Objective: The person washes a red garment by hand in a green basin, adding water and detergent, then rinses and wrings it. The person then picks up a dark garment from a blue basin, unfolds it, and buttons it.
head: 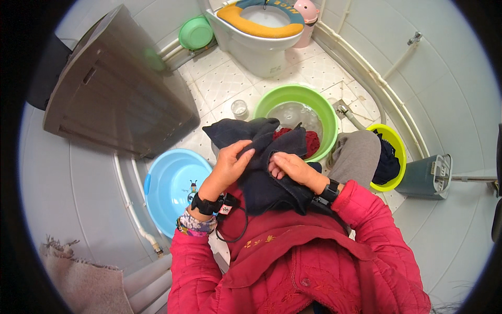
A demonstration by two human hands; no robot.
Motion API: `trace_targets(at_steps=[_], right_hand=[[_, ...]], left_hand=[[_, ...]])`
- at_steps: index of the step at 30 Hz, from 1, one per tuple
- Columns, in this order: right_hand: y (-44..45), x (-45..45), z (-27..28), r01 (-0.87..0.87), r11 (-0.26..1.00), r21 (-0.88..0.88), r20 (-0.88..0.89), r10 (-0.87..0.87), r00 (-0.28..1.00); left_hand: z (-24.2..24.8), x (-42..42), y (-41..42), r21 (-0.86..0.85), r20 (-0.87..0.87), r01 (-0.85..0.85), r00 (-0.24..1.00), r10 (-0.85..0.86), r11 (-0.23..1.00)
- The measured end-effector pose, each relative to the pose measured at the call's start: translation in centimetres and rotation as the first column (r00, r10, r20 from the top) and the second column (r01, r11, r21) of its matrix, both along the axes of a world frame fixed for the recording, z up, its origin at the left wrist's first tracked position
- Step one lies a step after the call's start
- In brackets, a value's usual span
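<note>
A dark navy cloth garment [259, 192] is spread over the lap, on top of a dark red apron [298, 227]. Its far part hangs over the rim of a green basin [331, 114]. My left hand [231, 163] touches the cloth on its left side, thumb and forefinger slightly apart; the other fingers are mostly hidden, so a grip cannot be made out. With curled fingers, my right hand [296, 168] holds a folded edge of the same cloth. Inside the green basin are cloudy water [294, 114] and a dark red knitted item [311, 143].
A blue basin [168, 188] stands at left, below a grey-brown cabinet-like appliance [121, 90]. A clear cup [239, 108] is on the tiled floor. At right are a yellow-green basin [401, 149] with dark cloth and a grey bucket [421, 178]. A toilet [255, 55] stands ahead.
</note>
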State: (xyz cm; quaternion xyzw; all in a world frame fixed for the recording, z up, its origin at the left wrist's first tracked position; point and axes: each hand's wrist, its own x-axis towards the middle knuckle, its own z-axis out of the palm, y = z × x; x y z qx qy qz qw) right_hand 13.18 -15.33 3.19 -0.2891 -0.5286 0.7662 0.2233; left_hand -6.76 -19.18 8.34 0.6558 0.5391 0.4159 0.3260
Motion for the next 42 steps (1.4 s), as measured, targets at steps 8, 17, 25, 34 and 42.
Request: trace_targets(at_steps=[8, 17, 25, 34, 42], right_hand=[[1.7, -1.2, 0.3, 0.253, 0.967, -0.031, 0.084, -0.249, 0.965], [9.5, 13.5, 6.3, 0.78, 0.578, -0.239, -0.274, -0.811, 0.517], [5.4, 2.0, 12.7, 0.086, 0.745, 0.661, 0.029, -0.141, 0.99], [-2.7, -1.4, 1.2, -0.508, 0.807, 0.302, 0.295, 0.428, 0.854], [0.7, 0.5, -1.6, -0.022, 0.999, 0.036, 0.238, 0.013, 0.971]], left_hand=[[2.7, 1.0, 2.3, -0.055, 0.187, 0.039, 0.982, -0.028, 0.998], [14.3, -12.8, -0.9, 0.079, 0.697, -0.353, 0.688, 0.201, 0.932], [17.3, -8.9, -2.5, 0.399, -0.383, -0.12, 0.879, 0.284, 0.909], [1.2, -1.2, -4.9, -0.301, -0.287, 0.166, 0.923, -0.256, 0.939], [-0.4, -6.2, -4.5, -0.302, -0.162, -0.163, 0.98, 0.118, 0.939]])
